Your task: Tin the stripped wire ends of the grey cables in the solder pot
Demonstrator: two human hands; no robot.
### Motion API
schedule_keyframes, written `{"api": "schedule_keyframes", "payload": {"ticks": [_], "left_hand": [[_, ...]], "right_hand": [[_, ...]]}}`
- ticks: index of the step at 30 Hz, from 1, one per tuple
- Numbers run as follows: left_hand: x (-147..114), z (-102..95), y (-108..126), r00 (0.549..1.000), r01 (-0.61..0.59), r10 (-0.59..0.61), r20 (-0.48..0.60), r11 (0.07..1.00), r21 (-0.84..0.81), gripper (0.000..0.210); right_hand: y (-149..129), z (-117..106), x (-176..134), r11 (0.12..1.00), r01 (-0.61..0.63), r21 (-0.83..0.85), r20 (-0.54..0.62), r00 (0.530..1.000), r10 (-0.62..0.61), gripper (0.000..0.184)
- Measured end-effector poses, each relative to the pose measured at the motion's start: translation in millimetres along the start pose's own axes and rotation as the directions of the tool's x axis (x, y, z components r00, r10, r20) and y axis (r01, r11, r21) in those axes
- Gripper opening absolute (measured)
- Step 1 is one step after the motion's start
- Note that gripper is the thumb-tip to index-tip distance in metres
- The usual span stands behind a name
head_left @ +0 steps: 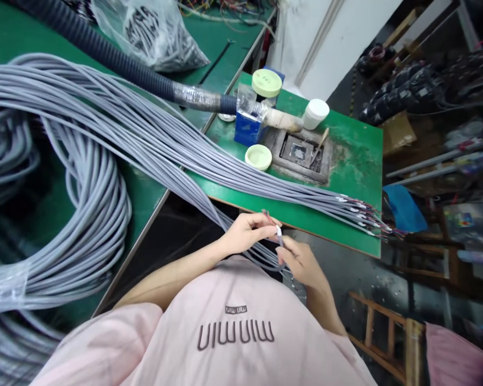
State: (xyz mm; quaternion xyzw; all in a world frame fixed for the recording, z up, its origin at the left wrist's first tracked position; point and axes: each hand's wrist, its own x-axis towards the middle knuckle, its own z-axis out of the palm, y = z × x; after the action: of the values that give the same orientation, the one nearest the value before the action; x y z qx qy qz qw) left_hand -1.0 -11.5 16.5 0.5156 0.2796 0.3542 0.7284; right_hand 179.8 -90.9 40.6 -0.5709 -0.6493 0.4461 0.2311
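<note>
Close to my body, my left hand [249, 231] pinches the thin coloured wires at the end of a grey cable [280, 244]. Just below it, my right hand [301, 260] grips the same cable by its grey jacket, near a white band where the wires come out. Other grey cables hang below and behind my hands. A long bundle of grey cables [225, 169] runs across the green bench, its stripped ends [362, 214] with white bands and dark and red wires lying near the right edge.
A square solder pot [301, 153] sits in the bench with a stick across it. Around it stand a white tub [316, 113], a pale green lid [258, 157], a lidded jar [266, 83] and a blue box [247, 131]. A black hose [145, 75] crosses above coiled cables [100, 214].
</note>
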Motion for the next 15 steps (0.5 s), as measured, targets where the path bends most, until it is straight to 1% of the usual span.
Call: {"api": "schedule_keyframes", "payload": {"ticks": [2,4,6,8,11,15], "left_hand": [[-2,-0.3,0,0.996,0.063,-0.069,-0.051,0.991,-0.120,0.034],[-2,-0.5,0,0.991,0.098,-0.113,-0.075,0.980,-0.173,0.036],[-3,0.7,0,0.986,0.133,-0.151,-0.071,0.970,-0.204,0.037],[-2,3.0,1,0.982,0.157,-0.175,-0.068,0.963,-0.221,0.037],[-1,6.1,1,0.982,0.145,-0.168,-0.087,0.964,-0.223,0.036],[0,7.1,0,0.991,0.116,-0.130,-0.043,0.964,-0.241,0.032]], "right_hand": [[-4,6,5,1.000,0.025,0.002,0.018,1.000,-0.025,0.031],[-6,9,9,0.999,0.049,-0.001,0.014,0.999,-0.049,0.028],[-8,12,10,0.997,0.071,-0.008,-0.035,0.997,-0.071,0.023],[-9,15,12,0.997,0.071,0.003,-0.108,0.992,-0.070,0.023],[-9,20,13,0.996,0.039,0.080,-0.167,0.986,-0.025,0.025],[-6,20,14,0.973,0.027,0.231,-0.152,0.988,0.009,0.029]]}}
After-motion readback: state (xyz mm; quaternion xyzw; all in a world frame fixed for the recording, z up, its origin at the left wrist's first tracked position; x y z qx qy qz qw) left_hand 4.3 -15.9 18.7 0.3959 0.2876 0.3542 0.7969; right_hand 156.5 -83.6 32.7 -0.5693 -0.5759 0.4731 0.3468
